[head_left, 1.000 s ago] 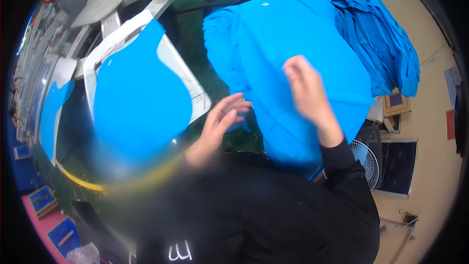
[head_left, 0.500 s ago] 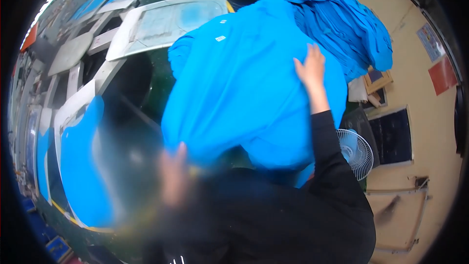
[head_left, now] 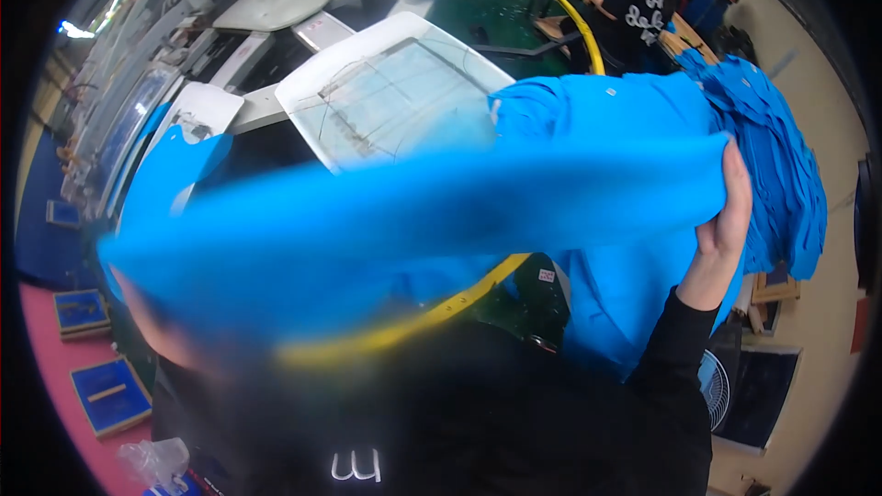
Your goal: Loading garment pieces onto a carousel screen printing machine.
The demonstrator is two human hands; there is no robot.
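A bright blue fabric piece (head_left: 441, 202), blurred by motion, is stretched across in front of me between my two hands. My right hand (head_left: 730, 207) is closed on its right end, with the fingers partly behind the cloth. At the far left my left hand (head_left: 152, 321) is at the other end; the cloth and blur cover most of its fingers. Beyond the raised cloth lies a flat white board (head_left: 308, 110) with a greyish middle. Behind and below my right hand is a pile of the same blue fabric (head_left: 634, 96), with small white labels on it.
More blue fabric (head_left: 781, 174) hangs in folds at the right. A yellow rim (head_left: 496, 280) curves round the machine in front of my body. Other boards (head_left: 276, 7) stand on arms farther off. A co-worker in black (head_left: 643, 14) is at the back right. A fan (head_left: 715, 386) stands low at the right.
The top blue piece has come off the pile and is now lifted and spread between my hands. My left hand has moved left. The view has turned leftward, and the co-worker shows more fully.
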